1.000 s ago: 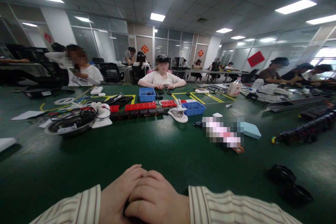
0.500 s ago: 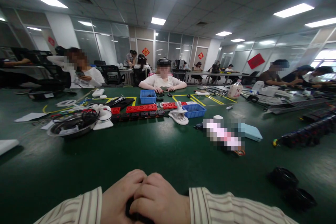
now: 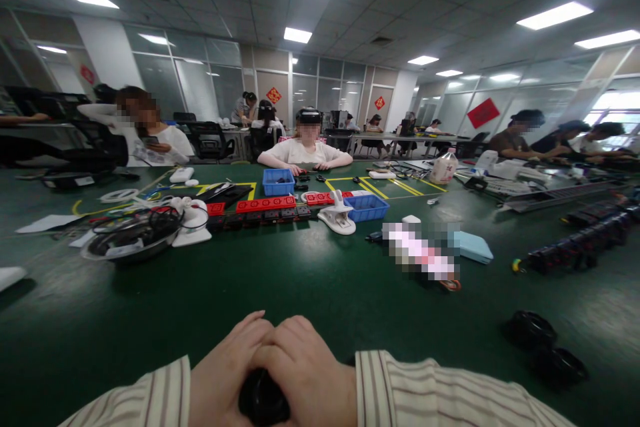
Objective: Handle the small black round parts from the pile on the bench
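Note:
At the near edge of the view, my left hand and my right hand are closed together around a black, smooth, rounded object. Its top shows between the thumbs and the heels of the hands; the rest is hidden, so its kind cannot be made out. The right fingers overlap those of the left hand. Both wrists come out of striped cream sleeves, low over the green table. To the right lie two black ring-shaped parts, apart from my hands.
Ahead lie red socket strips, a white clip stand, blue bins and a metal bowl of cables. A light-blue box sits right of them. Across the table sits a person in a headset.
The view has shifted slightly. My hands have turned a little around the black object, and more of its top now shows between them.

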`<action>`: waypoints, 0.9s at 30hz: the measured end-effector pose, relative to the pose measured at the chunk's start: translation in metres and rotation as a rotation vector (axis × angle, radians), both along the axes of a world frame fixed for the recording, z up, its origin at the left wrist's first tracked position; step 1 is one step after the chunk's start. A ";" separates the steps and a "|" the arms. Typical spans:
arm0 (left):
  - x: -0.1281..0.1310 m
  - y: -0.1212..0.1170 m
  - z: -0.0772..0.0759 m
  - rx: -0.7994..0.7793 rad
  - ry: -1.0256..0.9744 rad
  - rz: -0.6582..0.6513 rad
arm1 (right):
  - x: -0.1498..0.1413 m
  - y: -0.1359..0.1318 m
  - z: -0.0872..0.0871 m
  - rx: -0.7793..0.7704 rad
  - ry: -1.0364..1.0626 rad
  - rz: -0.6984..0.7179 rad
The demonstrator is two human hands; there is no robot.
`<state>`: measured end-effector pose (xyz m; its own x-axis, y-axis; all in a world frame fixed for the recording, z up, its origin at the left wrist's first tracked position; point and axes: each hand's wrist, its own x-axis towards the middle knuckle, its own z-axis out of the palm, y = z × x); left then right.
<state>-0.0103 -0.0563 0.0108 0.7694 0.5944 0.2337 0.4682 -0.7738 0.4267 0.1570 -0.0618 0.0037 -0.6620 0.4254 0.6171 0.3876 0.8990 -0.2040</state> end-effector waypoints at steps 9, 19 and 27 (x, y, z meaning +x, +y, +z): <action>-0.001 0.005 0.005 -0.077 0.006 -0.107 | 0.003 0.002 0.002 0.090 -0.084 0.167; -0.006 0.005 -0.003 0.004 0.022 -0.048 | 0.002 0.004 0.001 0.098 0.088 0.146; 0.002 -0.003 -0.003 0.043 0.049 0.047 | -0.002 0.002 -0.003 0.052 0.022 -0.092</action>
